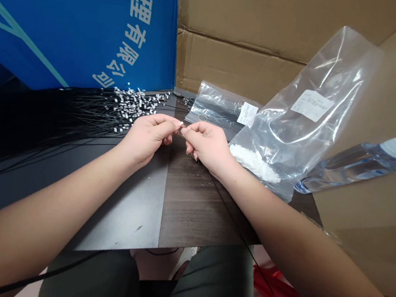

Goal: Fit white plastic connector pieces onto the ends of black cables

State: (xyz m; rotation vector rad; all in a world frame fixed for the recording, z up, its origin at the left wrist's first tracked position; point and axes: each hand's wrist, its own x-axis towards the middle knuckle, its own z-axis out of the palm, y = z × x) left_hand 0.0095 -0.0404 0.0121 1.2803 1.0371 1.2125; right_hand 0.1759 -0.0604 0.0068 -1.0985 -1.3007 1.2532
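Observation:
My left hand (144, 136) and my right hand (211, 145) meet fingertip to fingertip above the table, both closed in a pinch. A tiny white connector (181, 124) shows between the thumb and forefinger of the left. From beneath the right hand a thin black wire (230, 205) runs down over the table's front edge; its pinched end is hidden by my fingers. Beyond my left hand lies a big bundle of black wires (49, 114) with white connectors (131, 103) on their ends. Close to my right hand is a clear plastic bag (280, 135) holding small white pieces (256, 163).
A flat labelled clear bag (218, 105) lies behind my hands. At the right, a water bottle (360, 162) leans at a tilt by the cardboard wall (259, 15). A blue printed panel (73, 15) stands at the back left. Red straps (273, 295) show below the table (190, 211).

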